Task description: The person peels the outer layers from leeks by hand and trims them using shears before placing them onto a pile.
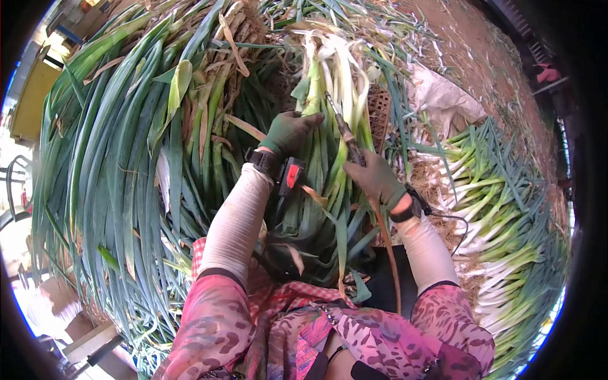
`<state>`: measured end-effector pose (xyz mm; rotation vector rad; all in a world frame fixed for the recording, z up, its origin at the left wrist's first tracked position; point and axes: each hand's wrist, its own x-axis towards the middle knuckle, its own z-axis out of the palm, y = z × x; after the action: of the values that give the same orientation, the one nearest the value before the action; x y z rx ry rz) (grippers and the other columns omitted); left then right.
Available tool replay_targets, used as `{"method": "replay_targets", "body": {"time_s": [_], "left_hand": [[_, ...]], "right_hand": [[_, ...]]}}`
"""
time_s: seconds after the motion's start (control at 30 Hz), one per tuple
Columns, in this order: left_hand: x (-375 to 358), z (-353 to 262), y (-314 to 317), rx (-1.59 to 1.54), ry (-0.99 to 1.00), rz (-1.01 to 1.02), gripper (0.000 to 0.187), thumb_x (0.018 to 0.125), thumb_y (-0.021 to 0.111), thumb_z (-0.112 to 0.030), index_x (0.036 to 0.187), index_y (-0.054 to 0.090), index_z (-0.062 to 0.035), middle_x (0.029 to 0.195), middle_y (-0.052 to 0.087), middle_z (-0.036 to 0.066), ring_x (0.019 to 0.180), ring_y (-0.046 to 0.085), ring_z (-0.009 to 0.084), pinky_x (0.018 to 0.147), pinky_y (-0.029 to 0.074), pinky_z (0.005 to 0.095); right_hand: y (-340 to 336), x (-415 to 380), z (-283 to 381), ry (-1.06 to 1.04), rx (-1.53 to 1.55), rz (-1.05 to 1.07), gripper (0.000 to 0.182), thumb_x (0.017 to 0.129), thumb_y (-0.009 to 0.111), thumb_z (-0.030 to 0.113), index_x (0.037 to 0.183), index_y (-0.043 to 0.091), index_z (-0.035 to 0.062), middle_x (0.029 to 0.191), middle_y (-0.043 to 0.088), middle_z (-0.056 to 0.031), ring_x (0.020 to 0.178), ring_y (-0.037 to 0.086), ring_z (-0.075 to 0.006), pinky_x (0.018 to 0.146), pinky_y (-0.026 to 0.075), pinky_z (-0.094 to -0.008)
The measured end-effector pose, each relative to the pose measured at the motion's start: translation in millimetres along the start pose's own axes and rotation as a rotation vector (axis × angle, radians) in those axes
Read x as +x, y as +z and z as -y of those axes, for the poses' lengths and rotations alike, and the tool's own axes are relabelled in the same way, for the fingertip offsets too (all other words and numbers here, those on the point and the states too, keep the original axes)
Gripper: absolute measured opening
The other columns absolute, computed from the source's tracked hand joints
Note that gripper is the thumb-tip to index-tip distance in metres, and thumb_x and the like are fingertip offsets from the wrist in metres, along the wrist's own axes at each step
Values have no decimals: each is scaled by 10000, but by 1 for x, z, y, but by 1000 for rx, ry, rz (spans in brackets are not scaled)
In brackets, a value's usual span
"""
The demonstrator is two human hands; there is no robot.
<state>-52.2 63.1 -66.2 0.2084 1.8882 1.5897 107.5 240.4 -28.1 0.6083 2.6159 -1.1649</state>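
Note:
My left hand, in a green glove, is closed around a leek at its pale green shank. Its white end points away from me and its leaves hang down towards my lap. My right hand, gloved alike, grips an air blow gun, a slim wand with a metal tip aimed at the leek stems. From its handle a brown hose runs down to my lap. Beyond and between the hands lie several white-stemmed leeks over a brown plastic crate.
A big heap of untrimmed leeks with long green leaves rises at my left. Cleaned leeks lie in a long row on the right. A whitish sack and leaf scraps are on the brown ground beyond.

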Motion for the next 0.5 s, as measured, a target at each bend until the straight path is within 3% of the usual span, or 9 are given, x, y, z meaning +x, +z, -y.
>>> {"method": "replay_targets", "body": {"time_s": [0.13,0.3,0.33,0.43,0.5], "left_hand": [[8,14,7,-109,-3,-43,413,842,746,-309,1028,671,53,884,673,52,775,613,120,721,498,275],[8,15,11,-166,-34,-33,382,856,729,-264,1060,664,52,907,679,58,776,618,117,722,499,267],[6,16,12,-198,-55,-37,378,858,726,-260,1065,665,50,911,680,56,775,620,117,723,499,266],[3,16,14,-278,-60,-43,361,871,712,-246,1074,665,48,923,684,58,779,628,121,729,499,265],[5,16,12,-199,-77,-58,360,875,706,-245,1080,664,48,928,684,62,783,628,123,737,497,264]], "right_hand": [[-12,-43,22,-43,-76,-2,462,811,627,411,995,621,-13,847,656,-248,827,657,-401,745,497,-445],[-20,-33,4,-30,-302,25,482,805,623,436,1007,621,-2,892,666,-260,859,643,-439,768,502,-461],[-25,-33,6,-70,-309,53,456,815,630,387,1017,619,-21,883,678,-237,840,674,-369,760,513,-416],[-35,-40,3,-106,88,125,341,839,672,293,998,622,-5,719,619,-85,651,597,-169,615,471,-334],[-34,-42,0,-96,103,127,323,842,675,280,982,622,-6,706,582,-45,642,547,-120,594,450,-309]]}}
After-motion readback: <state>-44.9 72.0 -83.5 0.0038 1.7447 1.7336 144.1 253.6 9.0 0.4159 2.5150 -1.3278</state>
